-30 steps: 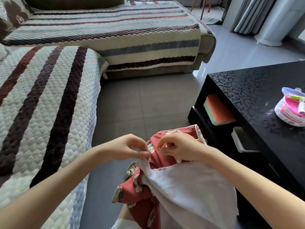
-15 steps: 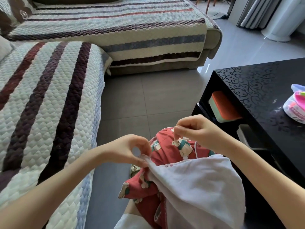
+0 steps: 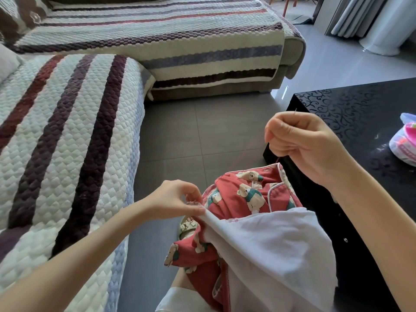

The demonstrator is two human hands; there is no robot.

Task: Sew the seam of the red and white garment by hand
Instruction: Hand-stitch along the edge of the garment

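Mid-stitch, as I read it: my right hand (image 3: 308,149), raised at two o'clock of the lap, is clenched around the needle (image 3: 295,111), whose tip pokes above the knuckles. A thread (image 3: 277,160) drops toward the red bear-print garment (image 3: 238,194) bunched on the lap at five o'clock. My left hand (image 3: 177,201), at nine o'clock of the cloth, pinches the garment at its seam (image 3: 231,219), where red meets the white lining (image 3: 270,244). Next, I judge, the thread needs drawing taut, then the needle brought down just beside that pinch.
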